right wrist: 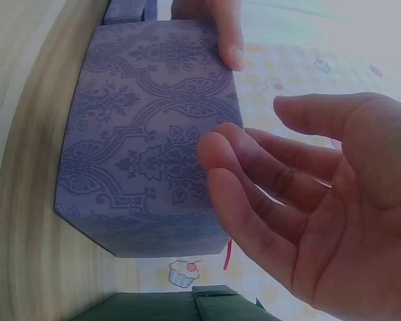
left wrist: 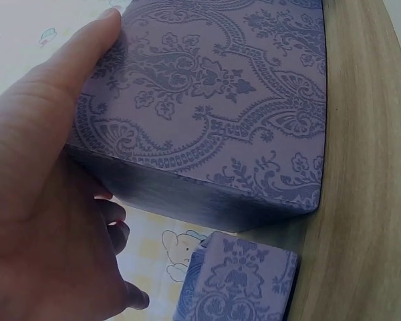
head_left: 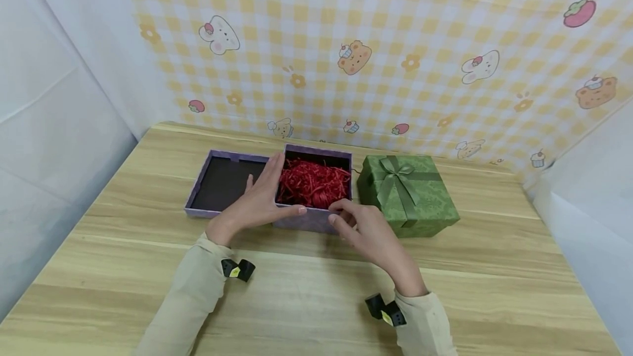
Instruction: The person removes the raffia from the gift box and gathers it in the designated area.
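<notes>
A purple patterned gift box stands without its lid, filled with red shredded paper. At its left front corner is my left hand, fingers extended along the left side and the thumb laid straight across the top of the front wall. My right hand is at the front right, with loosely bent fingertips right at the front rim and nothing held in them. In the right wrist view its fingers overlap the box's patterned front. Left of the box lies its purple lid, black inside facing up.
A green gift box with a ribbon bow stands close on the right of the purple one. All of them sit on a wood-grain table. Behind rises a yellow checked cloth, and white sheets hang at the sides.
</notes>
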Action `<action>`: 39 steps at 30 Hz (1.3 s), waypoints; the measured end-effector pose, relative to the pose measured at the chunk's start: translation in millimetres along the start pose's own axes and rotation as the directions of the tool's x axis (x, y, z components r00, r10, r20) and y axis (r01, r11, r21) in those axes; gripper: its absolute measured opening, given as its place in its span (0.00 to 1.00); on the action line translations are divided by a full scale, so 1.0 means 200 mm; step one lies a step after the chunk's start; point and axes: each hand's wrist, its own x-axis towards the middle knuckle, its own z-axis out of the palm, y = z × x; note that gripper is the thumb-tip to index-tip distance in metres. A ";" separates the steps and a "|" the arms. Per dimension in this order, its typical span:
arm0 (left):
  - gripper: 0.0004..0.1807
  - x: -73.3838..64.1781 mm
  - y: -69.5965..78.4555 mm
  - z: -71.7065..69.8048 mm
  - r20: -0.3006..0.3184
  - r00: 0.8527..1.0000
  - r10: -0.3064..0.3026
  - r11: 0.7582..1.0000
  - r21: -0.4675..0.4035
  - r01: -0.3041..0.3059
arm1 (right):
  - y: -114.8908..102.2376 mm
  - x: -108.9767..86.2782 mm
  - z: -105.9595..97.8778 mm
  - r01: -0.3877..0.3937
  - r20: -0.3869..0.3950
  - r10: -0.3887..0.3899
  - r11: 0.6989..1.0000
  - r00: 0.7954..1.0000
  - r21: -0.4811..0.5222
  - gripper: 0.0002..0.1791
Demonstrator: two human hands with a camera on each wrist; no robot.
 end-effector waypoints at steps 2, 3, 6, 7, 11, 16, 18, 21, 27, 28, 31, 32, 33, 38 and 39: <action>0.65 0.00 0.00 0.00 0.006 1.000 -0.004 1.000 -0.008 0.004 | 0.00 0.00 0.00 0.000 0.000 0.000 1.000 1.000 0.000 0.11; 0.65 0.00 0.00 0.00 0.007 1.000 -0.002 1.000 -0.012 0.002 | 0.00 0.00 0.00 0.000 0.000 0.000 1.000 1.000 0.000 0.11; 0.65 0.00 0.00 0.00 0.006 1.000 -0.002 1.000 -0.023 0.002 | 0.00 0.00 0.00 0.001 0.001 -0.001 1.000 1.000 -0.003 0.12; 0.65 0.00 0.00 0.00 0.006 1.000 -0.001 1.000 -0.027 0.001 | 0.00 0.00 0.00 0.002 0.001 -0.002 1.000 1.000 -0.005 0.12; 0.65 0.00 0.00 0.00 0.008 1.000 0.003 0.999 -0.051 -0.003 | 0.00 0.00 0.00 0.001 0.003 -0.001 1.000 1.000 -0.011 0.12; 0.64 -0.01 0.00 0.00 0.017 1.000 0.002 0.998 -0.067 -0.001 | 0.00 0.00 0.01 0.004 0.004 -0.004 1.000 1.000 -0.019 0.12; 0.64 -0.02 0.00 0.00 0.018 1.000 0.002 0.998 -0.066 0.000 | 0.00 0.00 0.01 0.008 0.000 -0.008 1.000 1.000 -0.022 0.12; 0.64 -0.02 0.01 0.00 0.008 1.000 0.000 0.999 -0.048 0.000 | 0.00 0.00 0.01 0.008 -0.012 -0.008 1.000 1.000 -0.021 0.11; 0.64 -0.02 0.03 -0.01 -0.008 1.000 -0.023 1.000 -0.008 0.023 | 0.00 0.00 0.00 0.000 -0.015 0.000 1.000 1.000 -0.003 0.12; 0.64 -0.02 0.03 -0.01 -0.006 1.000 -0.026 1.000 -0.008 0.026 | 0.00 0.00 -0.01 0.003 -0.014 -0.003 1.000 1.000 0.008 0.13; 0.64 -0.02 0.03 -0.01 0.000 1.000 -0.029 1.000 -0.008 0.029 | -0.01 0.00 -0.01 0.011 -0.037 -0.009 0.998 0.999 0.066 0.18; 0.64 -0.02 0.03 -0.01 0.002 0.999 -0.032 0.999 -0.008 0.032 | -0.01 0.00 -0.02 0.017 -0.048 -0.013 0.996 0.999 0.093 0.19; 0.64 -0.02 0.03 -0.01 0.004 0.999 -0.033 0.999 -0.009 0.033 | -0.02 0.00 -0.02 0.027 -0.062 -0.020 0.993 0.998 0.112 0.20; 0.64 -0.03 0.03 -0.02 0.012 0.999 -0.032 0.999 -0.018 0.032 | -0.06 0.03 -0.06 0.069 -0.104 -0.058 0.993 0.993 0.098 0.19; 0.64 -0.03 0.03 -0.02 0.013 0.999 -0.033 0.999 -0.019 0.033 | -0.07 0.04 -0.08 0.077 -0.108 -0.069 0.994 0.992 0.075 0.19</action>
